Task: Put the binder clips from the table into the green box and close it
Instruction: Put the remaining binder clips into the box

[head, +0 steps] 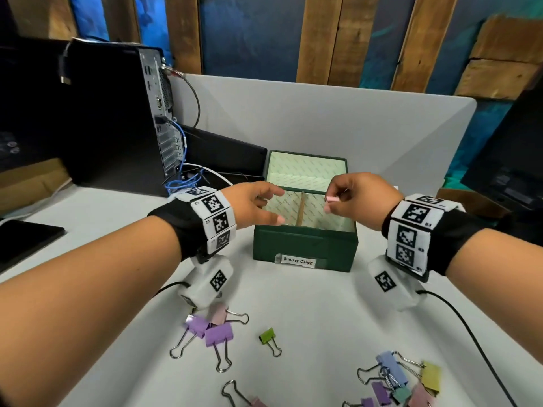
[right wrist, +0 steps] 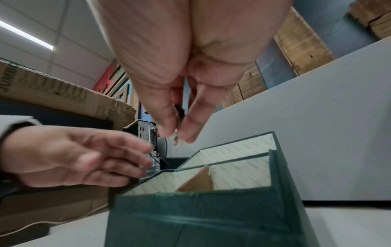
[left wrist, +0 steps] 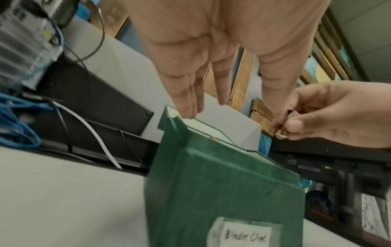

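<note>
The green box (head: pixel 305 249) stands open mid-table, its lid (head: pixel 305 170) tipped back and a cardboard divider (head: pixel 300 208) inside. My right hand (head: pixel 338 198) hovers over the right compartment and pinches a pink binder clip (head: pixel 332 199); its wire handle (right wrist: pixel 176 133) shows between thumb and finger in the right wrist view. My left hand (head: pixel 261 205) is over the box's left rim with fingers straight and nothing in it. Loose binder clips lie near me: a purple cluster (head: pixel 211 330), a small green one (head: pixel 269 337), and a mixed pile (head: pixel 402 383) at the right.
A black computer tower (head: pixel 114 116) with blue cables (head: pixel 182 177) stands at the back left, and a dark tablet (head: pixel 26 239) lies at the left edge. A grey partition (head: pixel 323 118) runs behind the box. A black cable (head: pixel 476 342) trails from my right wrist.
</note>
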A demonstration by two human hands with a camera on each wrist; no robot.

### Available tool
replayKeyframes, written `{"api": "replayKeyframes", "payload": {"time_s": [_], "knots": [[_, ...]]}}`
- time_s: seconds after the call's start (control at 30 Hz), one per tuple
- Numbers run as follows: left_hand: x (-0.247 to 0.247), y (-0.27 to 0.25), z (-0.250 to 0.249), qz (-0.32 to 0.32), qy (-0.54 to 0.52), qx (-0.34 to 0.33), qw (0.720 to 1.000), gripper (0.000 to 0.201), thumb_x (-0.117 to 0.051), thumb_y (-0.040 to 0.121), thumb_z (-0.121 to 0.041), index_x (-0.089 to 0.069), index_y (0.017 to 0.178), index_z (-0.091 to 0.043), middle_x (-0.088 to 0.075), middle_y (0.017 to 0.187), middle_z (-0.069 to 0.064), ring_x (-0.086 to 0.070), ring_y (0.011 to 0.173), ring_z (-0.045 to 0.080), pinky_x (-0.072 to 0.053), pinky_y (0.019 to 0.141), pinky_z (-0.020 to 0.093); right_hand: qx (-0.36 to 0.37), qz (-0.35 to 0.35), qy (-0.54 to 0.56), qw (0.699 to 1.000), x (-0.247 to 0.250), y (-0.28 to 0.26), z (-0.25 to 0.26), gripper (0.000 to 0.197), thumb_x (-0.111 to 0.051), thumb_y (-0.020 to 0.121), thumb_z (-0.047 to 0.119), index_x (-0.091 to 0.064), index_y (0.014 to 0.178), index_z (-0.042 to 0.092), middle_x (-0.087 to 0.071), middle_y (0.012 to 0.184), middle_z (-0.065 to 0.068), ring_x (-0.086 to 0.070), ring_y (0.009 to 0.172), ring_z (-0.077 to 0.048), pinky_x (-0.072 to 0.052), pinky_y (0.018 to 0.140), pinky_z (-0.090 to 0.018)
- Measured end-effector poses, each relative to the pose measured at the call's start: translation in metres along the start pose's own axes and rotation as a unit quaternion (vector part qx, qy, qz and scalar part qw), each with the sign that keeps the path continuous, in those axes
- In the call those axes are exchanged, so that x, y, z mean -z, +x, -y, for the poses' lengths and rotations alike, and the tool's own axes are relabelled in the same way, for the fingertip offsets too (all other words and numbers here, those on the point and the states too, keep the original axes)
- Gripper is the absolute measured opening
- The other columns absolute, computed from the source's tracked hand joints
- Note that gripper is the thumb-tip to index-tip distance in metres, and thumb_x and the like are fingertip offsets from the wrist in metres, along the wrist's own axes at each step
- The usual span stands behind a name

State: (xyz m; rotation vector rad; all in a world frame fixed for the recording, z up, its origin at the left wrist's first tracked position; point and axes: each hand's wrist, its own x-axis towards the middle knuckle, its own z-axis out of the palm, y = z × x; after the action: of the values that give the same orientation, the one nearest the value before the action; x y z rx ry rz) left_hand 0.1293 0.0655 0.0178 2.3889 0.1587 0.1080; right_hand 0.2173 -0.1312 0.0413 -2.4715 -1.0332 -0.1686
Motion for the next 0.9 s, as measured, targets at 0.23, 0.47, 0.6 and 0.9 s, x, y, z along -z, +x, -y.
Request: {"api": "replayKeyframes", "payload": {"time_s": [0.23,0.47,0.6,0.9], "knots": [[0.019,-0.047,0.028,0.090,0.098,0.040,0.990,0.032,-0.074,0.076,-0.020,-0.059,0.099,-0.036,-0.062,0.097,-0.007,-0.060,0.080,0.013,-0.050,0.087,0.031,-0.024,0.016,-0.075,0.997,-0.028,0.022,-0.015,0.018,-0.067,0.082,0.023,-0.066,0.099,0.016,-0.059,0.098,-0.004,-0.057,0.090,-0.021,-0.046,0.079,-0.027],[0.020,-0.079,0.050,0.175,0.155,0.103,0.967,0.040,-0.076,0.073,-0.025,-0.055,0.102,-0.043,-0.057,0.104,-0.013,-0.067,0.099,0.028,-0.053,0.089,0.034,0.046,0.014,-0.031,0.998,-0.039,0.010,0.007,0.020,-0.065,0.083,0.031,-0.063,0.102,0.025,-0.050,0.115,0.002,-0.052,0.100,-0.017,-0.048,0.091,-0.034],[0.012,-0.086,0.052,0.203,0.259,0.091,0.940,0.050,-0.075,0.072,-0.031,-0.055,0.117,-0.041,-0.049,0.111,-0.016,-0.061,0.104,0.011,-0.047,0.086,0.021,0.167,0.173,-0.060,0.969,-0.044,-0.012,0.037,0.019,-0.064,0.084,0.028,-0.065,0.102,0.035,-0.051,0.109,0.011,-0.055,0.098,-0.009,-0.051,0.090,-0.034],[0.000,-0.086,0.055,0.240,0.303,0.062,0.920,0.041,-0.067,0.080,-0.024,-0.057,0.120,-0.030,-0.054,0.114,-0.007,-0.055,0.101,0.010,-0.042,0.076,0.016,0.217,0.469,-0.121,0.848,-0.073,-0.053,0.066,0.040,-0.063,0.082,0.013,-0.059,0.116,0.034,-0.049,0.113,0.006,-0.053,0.097,-0.013,-0.048,0.089,-0.032]]}}
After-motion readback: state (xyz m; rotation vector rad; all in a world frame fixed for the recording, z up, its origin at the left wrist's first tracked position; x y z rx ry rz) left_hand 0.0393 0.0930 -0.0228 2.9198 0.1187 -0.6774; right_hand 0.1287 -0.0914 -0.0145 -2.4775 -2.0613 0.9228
